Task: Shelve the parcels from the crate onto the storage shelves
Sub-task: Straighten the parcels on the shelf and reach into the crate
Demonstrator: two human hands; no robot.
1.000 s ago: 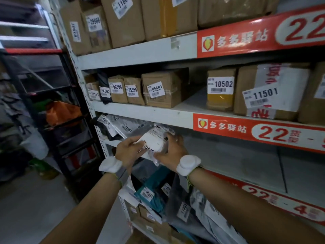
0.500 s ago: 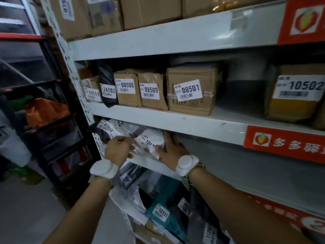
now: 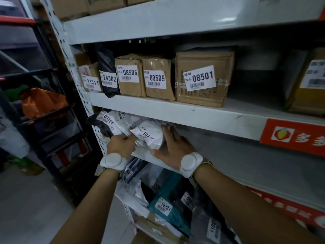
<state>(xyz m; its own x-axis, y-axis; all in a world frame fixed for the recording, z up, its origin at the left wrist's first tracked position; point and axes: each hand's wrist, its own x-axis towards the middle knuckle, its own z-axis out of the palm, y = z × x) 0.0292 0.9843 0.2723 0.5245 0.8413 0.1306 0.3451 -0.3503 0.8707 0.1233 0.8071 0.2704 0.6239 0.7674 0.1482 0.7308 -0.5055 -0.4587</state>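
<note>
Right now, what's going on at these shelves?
A person is tucking a white parcel onto a lower shelf, beside a bag labelled 03404 and other soft mailers. The left hand curls around the parcel's lower left edge, while the right hand presses flat against its right side. Labelled cardboard boxes line the shelf above.

Label on white parcel point(image 3: 151, 136) between the hands: digits after 104 blurred. Fingertips of left hand point(image 3: 121, 144) hidden from view.
</note>
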